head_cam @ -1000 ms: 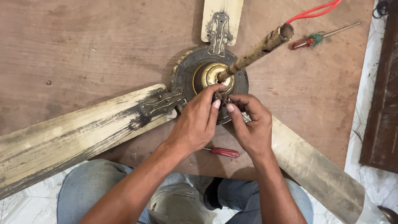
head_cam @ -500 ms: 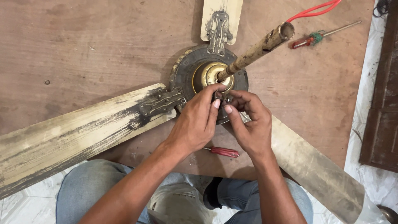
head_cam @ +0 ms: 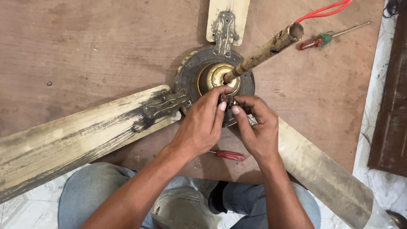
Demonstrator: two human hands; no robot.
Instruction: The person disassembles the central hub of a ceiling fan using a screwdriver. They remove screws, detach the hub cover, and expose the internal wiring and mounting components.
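A dirty ceiling fan lies on a brown plywood surface [head_cam: 85, 51], its round motor housing [head_cam: 190, 72] facing up and its downrod [head_cam: 263, 51] slanting toward the camera. Both hands meet at the housing's near edge: the left hand [head_cam: 201, 125] and the right hand [head_cam: 256, 129] have their fingers [head_cam: 221, 106] pinched together on some small dark part beside the brass hub [head_cam: 214, 76]. What that part is stays hidden under the fingertips. The fan looks heavy and stiff, its grime likely slippery; the rod or housing rim would give the firmest hold. 3 blades show, all cut off by the frame. A red-handled screwdriver [head_cam: 229, 155] lies near the wrists.
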